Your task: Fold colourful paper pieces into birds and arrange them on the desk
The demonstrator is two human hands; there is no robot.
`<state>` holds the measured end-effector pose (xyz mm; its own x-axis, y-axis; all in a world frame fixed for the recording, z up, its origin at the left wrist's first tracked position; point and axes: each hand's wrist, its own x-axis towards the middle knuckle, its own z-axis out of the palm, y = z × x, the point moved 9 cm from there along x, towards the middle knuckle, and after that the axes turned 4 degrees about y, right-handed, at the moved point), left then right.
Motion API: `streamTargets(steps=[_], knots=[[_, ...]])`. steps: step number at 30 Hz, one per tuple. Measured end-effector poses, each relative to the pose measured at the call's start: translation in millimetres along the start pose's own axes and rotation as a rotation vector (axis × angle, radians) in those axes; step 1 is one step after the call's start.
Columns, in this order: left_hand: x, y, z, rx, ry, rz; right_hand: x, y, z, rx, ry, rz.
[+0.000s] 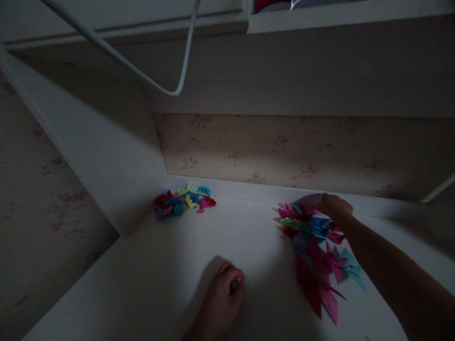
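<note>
My left hand (pixel 225 293) rests low over the white surface (pixel 245 237) in a loose fist, thumb against curled fingers. Nothing shows in it. My right hand (pixel 334 204) reaches to the back, at the far end of a pile of folded paper cranes (pixel 316 232) in pink, red, blue and green. Its fingers point left beside the rear cranes and are too dark to make out, so I cannot tell if they grip one. Larger pink and red cranes (pixel 316 279) lie at the near end, with a pale turquoise one (pixel 351 267) to their right.
A second heap of colourful folded paper (pixel 183 201) lies in the back left corner. Behind the surface runs a flowered wall (pixel 249 147), with a white side panel (pixel 88 142) on the left. A white cable or thin arm (pixel 131 68) hangs in front of the upper cabinet (pixel 220 19).
</note>
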<state>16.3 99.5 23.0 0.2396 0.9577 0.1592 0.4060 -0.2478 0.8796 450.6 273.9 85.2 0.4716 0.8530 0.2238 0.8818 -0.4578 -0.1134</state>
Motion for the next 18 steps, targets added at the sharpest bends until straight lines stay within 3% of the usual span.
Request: streamTargets(steps=[3, 5, 8, 11, 13, 16, 18], knots=[[-1.1, 1.5, -1.3, -0.002, 0.012, 0.018, -19.9, -17.5, -11.5, -0.075, -0.053, -0.020], [-1.8, 0.9, -1.6, -0.005, 0.015, 0.023, -42.6, -36.7, -25.8, -0.056, -0.022, -0.097], [-3.2, 0.7, -2.0, 0.002, 0.022, 0.038, -94.4, -66.7, -46.6, 0.043, 0.038, -0.249], [-5.1, 2.3, -2.7, 0.017, 0.036, 0.068, -162.9, -88.1, -54.3, 0.304, 0.044, -0.326], [-6.5, 3.9, -2.9, 0.023, 0.046, 0.091, -213.9, -102.3, -46.6, 0.623, -0.021, -0.341], [-8.4, 6.0, -2.5, 0.050, 0.055, 0.121, -288.6, -124.3, -12.3, 1.071, -0.240, -0.226], [-10.3, 7.7, -2.3, 0.087, 0.061, 0.150, -330.6, -141.3, 2.1, 1.152, -0.285, -0.219]])
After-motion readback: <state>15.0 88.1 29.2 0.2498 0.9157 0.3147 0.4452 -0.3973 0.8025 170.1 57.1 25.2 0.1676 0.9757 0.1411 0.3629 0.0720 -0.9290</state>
